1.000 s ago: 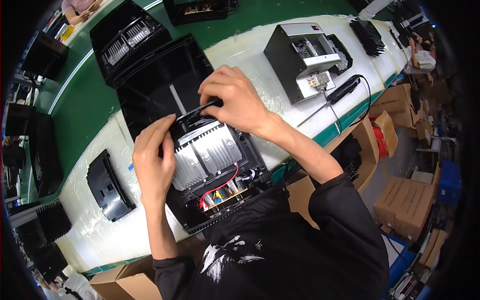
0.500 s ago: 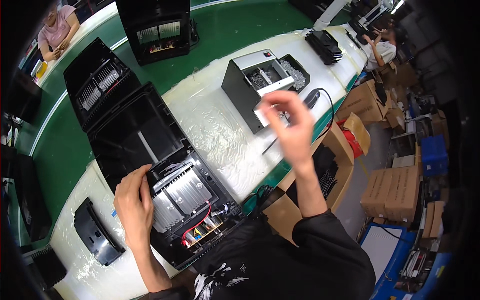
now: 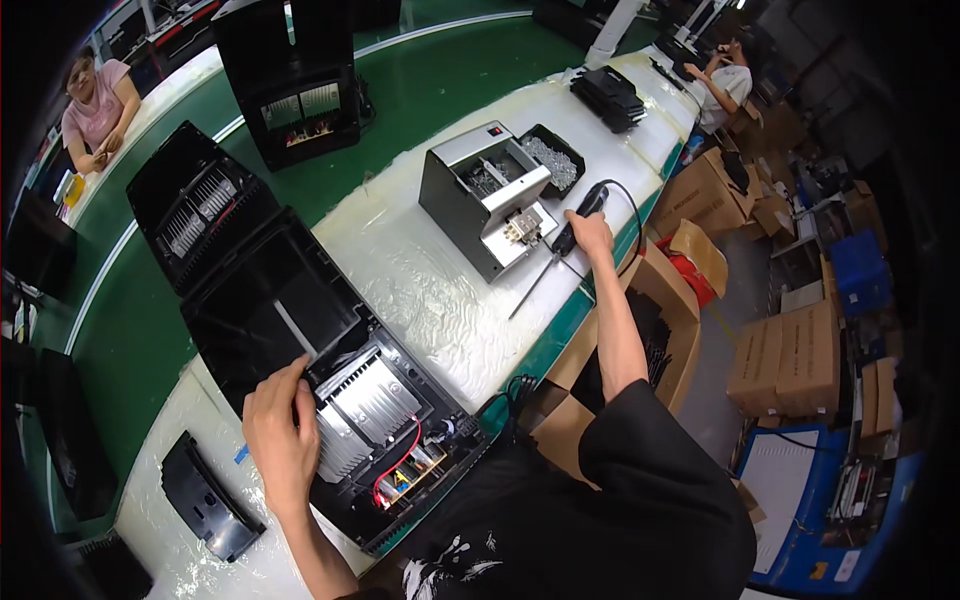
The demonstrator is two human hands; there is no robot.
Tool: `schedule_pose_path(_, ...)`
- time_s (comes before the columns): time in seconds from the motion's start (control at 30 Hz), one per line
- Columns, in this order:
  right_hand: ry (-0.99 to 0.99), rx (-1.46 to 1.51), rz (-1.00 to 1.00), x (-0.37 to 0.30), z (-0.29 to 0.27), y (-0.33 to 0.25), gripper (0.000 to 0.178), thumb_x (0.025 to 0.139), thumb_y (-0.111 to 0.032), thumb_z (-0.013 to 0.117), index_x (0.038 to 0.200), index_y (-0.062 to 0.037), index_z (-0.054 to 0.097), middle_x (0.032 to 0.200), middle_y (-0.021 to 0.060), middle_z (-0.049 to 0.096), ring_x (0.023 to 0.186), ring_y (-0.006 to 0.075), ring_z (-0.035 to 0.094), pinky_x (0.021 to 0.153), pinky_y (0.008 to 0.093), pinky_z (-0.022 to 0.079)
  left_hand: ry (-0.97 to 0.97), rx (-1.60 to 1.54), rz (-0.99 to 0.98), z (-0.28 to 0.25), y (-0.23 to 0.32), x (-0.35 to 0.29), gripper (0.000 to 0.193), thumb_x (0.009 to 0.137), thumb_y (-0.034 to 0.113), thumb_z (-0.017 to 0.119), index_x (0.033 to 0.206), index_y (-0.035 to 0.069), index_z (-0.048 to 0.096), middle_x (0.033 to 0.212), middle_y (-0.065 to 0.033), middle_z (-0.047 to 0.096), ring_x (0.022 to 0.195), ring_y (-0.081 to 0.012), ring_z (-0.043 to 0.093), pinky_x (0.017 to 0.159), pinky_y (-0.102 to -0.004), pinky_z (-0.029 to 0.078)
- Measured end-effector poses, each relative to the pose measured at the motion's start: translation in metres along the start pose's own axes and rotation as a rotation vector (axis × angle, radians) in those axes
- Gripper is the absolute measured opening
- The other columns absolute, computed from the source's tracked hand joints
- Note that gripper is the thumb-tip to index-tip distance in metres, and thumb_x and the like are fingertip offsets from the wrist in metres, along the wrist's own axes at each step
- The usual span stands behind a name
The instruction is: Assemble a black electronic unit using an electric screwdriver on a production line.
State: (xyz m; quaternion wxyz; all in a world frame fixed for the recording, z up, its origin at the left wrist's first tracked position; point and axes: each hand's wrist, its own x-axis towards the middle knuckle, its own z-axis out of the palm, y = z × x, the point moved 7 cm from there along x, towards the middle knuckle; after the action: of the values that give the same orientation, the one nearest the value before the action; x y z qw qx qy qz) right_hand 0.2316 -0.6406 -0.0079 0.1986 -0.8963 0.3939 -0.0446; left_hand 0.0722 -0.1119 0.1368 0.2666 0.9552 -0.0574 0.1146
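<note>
My left hand (image 3: 282, 432) rests on the left edge of a silver finned heat sink (image 3: 365, 410) inside an open black device housing (image 3: 300, 330) that lies on the white plastic-covered bench. Red wires (image 3: 400, 462) loop at the housing's near end. My right hand (image 3: 592, 236) reaches far right and grips a black electric screwdriver (image 3: 570, 235) with a long thin bit and a black cable. It lies beside a grey box-shaped screw feeder (image 3: 485, 205).
A black tray of screws (image 3: 553, 160) sits behind the feeder. A black cover panel (image 3: 205, 497) lies at the near left. More black housings (image 3: 195, 210) stand on the green conveyor. Cardboard boxes (image 3: 690, 260) line the bench's right side. Two other people sit at the far corners.
My right hand left the housing, swung right across the bench and took hold of the screwdriver by the feeder. My left hand stayed on the heat sink.
</note>
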Motion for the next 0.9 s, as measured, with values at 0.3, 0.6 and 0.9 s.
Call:
schedule_pose_path(0.3, 0.475, 1.143, -0.611, -0.055, -0.121, 0.021, 0.016, 0.082, -0.015, 0.059, 0.091, -0.0019, 0.054, 0.086, 0.0063, 0.058, 0.072, 0.0148, 0.053, 0.064, 0.0291, 0.044, 0.35, -0.337, -0.131, -0.013, -0.04, -0.073, 0.036, 0.085, 0.011, 0.055, 0.119, 0.001, 0.054, 0.131, -0.0176, 0.047, 0.124, -0.0301, 0.043, 0.106, -0.0395, 0.027)
schedule_pose_path(0.6, 0.273, 1.388, -1.242, -0.199, -0.25, -0.101, 0.026, 0.088, -0.018, 0.048, 0.099, 0.0054, 0.051, 0.076, 0.0137, 0.055, 0.057, 0.0209, 0.055, 0.052, 0.0322, 0.049, 0.286, -0.515, -0.459, 0.005, -0.042, -0.095, 0.056, 0.085, 0.009, 0.051, 0.137, -0.002, 0.034, 0.146, -0.0156, 0.029, 0.135, -0.0265, 0.027, 0.111, -0.0385, 0.017)
schedule_pose_path(0.9, 0.304, 1.36, -1.117, -0.168, -0.209, -0.119, 0.062, 0.086, -0.061, 0.044, 0.083, 0.0001, 0.052, 0.064, 0.011, 0.052, 0.056, 0.0207, 0.053, 0.054, 0.0328, 0.045, 0.359, -0.76, -0.535, 0.016, -0.036, -0.118, 0.084, 0.06, 0.0, 0.049, 0.141, -0.003, 0.026, 0.147, -0.017, 0.028, 0.138, -0.0256, 0.023, 0.113, -0.0344, 0.012)
